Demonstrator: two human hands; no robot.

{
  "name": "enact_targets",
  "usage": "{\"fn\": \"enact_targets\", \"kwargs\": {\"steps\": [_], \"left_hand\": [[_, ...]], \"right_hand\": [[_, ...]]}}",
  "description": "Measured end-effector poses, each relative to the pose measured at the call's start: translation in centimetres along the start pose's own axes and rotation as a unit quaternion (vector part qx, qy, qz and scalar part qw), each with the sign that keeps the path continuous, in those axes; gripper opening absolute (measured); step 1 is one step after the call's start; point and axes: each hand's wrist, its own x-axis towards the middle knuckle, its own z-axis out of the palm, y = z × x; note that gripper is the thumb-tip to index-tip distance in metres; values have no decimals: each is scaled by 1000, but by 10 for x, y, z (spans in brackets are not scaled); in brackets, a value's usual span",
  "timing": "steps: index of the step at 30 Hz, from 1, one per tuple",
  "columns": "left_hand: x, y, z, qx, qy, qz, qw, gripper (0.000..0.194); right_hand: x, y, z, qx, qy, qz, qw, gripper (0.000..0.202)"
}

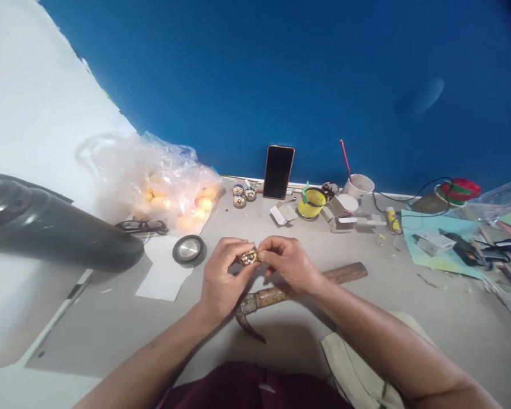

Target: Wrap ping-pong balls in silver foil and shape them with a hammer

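Observation:
A small shiny ball [249,258], gold and mirror-like with dark facets, is held between the thumb and forefinger of my left hand [223,275]. At its right edge, the thumb and forefinger of my right hand [287,261] are pinched together; whatever lies between those fingertips is too small to make out. Below both hands lies a claw hammer [275,295] with a rusty head and a worn wooden handle, partly covered by my right hand and wrist. Several similar shiny balls [239,200] sit together at the back of the table.
A clear bag of yellow-orange things [157,199], glasses [142,226], a round black-rimmed disc [189,250] and a grey cylinder [59,227] are leftward. Behind stand a phone [279,171], a yellow pot [311,204] and a white cup [360,186]. Cloth [357,363] lies under my right forearm.

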Motion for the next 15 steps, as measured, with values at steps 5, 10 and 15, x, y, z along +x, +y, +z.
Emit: {"fn": "enact_targets", "kwargs": {"steps": [5, 10, 15], "left_hand": [[-1, 5, 2, -40, 11, -49, 998, 19], [1, 18, 1, -139, -35, -101, 985, 18], [6, 18, -6, -220, -60, -209, 951, 26]], "right_hand": [[0, 0, 0, 18, 15, -12, 1000, 28], [5, 0, -8, 62, 11, 7, 998, 37], [9, -3, -16, 66, 22, -21, 997, 38]]}}
